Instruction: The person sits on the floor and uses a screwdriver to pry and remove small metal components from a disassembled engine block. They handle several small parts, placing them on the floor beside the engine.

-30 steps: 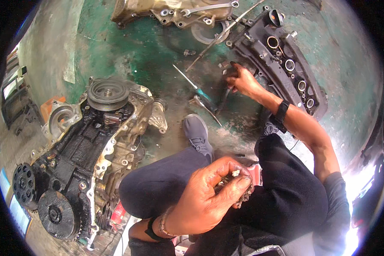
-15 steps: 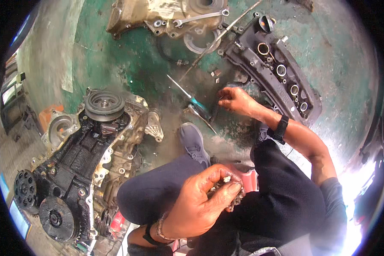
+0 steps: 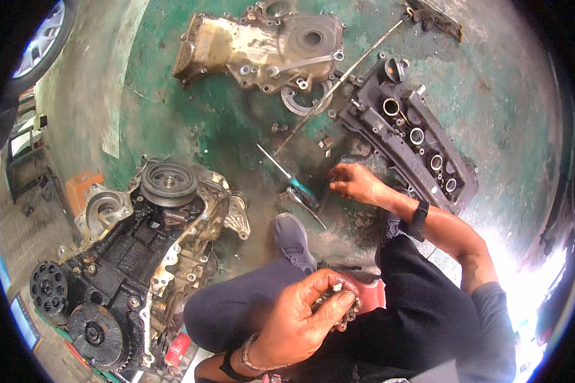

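My left hand is closed above my lap, thumb pressed over a clump of small, greasy metal parts; they look like bolts, though the fingers partly cover them. Down near the green floor, my right hand has its fingers curled and drawn together. Whatever its fingertips may pinch cannot be made out. Just left of that hand lies a screwdriver with a teal handle, beside another slim metal tool. To its right rests a dark valve cover with several round openings.
A partly stripped, oily engine with pulleys stands at left. Beyond lies a metal engine cover bearing a combination wrench. A long thin rod slants across the floor near a dirty glove. My shoe is between the tools and my lap.
The view has tilted upward, so the floor parts sit lower in the picture and the glove shows. Both hands keep nearly the same pose and hold.
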A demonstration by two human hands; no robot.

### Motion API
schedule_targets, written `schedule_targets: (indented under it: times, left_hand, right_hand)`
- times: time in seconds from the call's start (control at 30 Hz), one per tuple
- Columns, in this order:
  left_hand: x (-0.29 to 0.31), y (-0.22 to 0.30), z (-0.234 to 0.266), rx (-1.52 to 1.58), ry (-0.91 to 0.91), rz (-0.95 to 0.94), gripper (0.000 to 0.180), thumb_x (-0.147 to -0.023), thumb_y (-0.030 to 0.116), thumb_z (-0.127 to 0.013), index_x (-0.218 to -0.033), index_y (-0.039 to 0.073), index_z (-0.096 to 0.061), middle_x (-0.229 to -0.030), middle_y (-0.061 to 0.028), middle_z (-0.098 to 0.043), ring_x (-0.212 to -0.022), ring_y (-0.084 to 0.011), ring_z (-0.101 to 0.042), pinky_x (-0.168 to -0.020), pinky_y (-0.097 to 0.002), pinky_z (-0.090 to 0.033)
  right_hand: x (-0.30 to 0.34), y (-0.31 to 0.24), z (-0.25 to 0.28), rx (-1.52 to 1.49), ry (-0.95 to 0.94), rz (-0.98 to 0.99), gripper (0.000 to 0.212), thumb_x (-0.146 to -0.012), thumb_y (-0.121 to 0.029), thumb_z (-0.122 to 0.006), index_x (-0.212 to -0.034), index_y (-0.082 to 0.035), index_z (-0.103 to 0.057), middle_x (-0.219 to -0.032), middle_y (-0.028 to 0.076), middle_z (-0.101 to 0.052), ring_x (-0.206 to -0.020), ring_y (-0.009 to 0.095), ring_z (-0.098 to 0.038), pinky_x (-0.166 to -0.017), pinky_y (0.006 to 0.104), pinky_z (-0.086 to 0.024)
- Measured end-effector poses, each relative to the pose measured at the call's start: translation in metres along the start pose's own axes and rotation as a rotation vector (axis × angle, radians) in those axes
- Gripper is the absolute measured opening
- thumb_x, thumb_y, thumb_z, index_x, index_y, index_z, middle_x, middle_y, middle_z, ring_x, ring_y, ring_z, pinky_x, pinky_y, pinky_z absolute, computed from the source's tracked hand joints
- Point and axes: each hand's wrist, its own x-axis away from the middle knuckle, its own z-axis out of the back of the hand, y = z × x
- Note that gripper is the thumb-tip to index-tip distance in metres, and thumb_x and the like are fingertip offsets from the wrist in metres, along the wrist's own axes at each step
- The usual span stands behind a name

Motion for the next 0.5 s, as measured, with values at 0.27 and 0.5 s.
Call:
schedule_targets:
  times: [0.27, 0.5]
  left_hand:
    - [-0.0003, -0.0011, -0.0003, 0.036, -0.008, -0.024, 0.011, -0.096, 0.011, -0.053, -0.1, 0.001, -0.057, -0.092, -0.007, -0.065, -0.068, -0.0072, -0.056, -0.062, -0.0224, -0.048]
    - [-0.001, 0.0011, -0.0008, 0.042, -0.029, -0.037, 0.012, -0.095, 0.011, -0.053, -0.101, 0.002, -0.058, -0.091, -0.0046, -0.064, -0.07, -0.0054, -0.056, -0.062, -0.0213, -0.047]
  right_hand:
    - [0.0022, -0.0011, 0.0027, 0.037, 0.014, 0.028, 0.036, -0.082, -0.018, -0.068, -0.108, 0.005, -0.058, -0.1, 0.017, -0.066, -0.088, 0.023, -0.063, -0.078, 0.0355, -0.05]
    - [0.0036, -0.001, 0.0035, 0.025, 0.027, 0.069, 0.035, -0.081, -0.017, -0.067, -0.109, 0.003, -0.059, -0.099, 0.019, -0.064, -0.087, 0.026, -0.063, -0.077, 0.0365, -0.05]
